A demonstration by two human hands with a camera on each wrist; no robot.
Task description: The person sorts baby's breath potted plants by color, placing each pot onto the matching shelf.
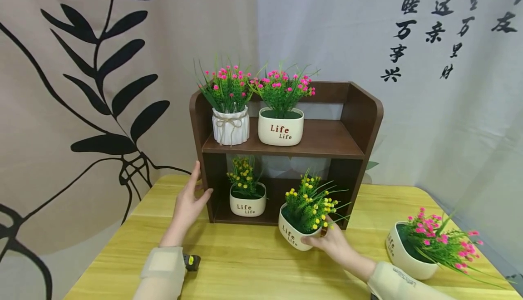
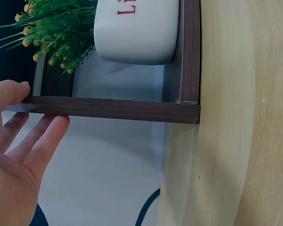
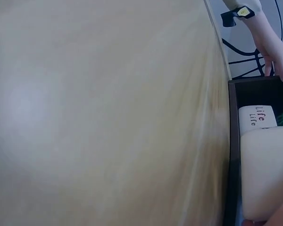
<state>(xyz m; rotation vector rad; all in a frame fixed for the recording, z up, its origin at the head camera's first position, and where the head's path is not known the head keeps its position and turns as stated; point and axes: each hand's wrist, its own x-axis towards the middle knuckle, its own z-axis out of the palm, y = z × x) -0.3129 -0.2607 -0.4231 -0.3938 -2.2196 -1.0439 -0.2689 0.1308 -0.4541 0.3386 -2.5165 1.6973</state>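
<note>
My right hand (image 1: 336,244) grips a white "Life" flowerpot (image 1: 291,235) with yellow flowers (image 1: 312,202). The pot is tilted, in front of the lower level of a brown two-level wooden shelf (image 1: 331,137). My left hand (image 1: 189,205) holds the shelf's left side panel (image 2: 113,107), thumb on the inner side and fingers on the outer. Inside the lower level, at the left, a similar pot (image 1: 247,204) with yellow flowers stands upright. In the right wrist view the held pot (image 3: 264,169) overlaps that one, and little of my right hand shows.
On the upper level stand a white ribbed pot (image 1: 231,130) tied with twine and a "Life" pot (image 1: 281,133), both with pink flowers. Another pink-flowered pot (image 1: 412,257) lies tilted on the wooden table (image 1: 241,263) at right. A printed curtain (image 1: 327,27) hangs behind.
</note>
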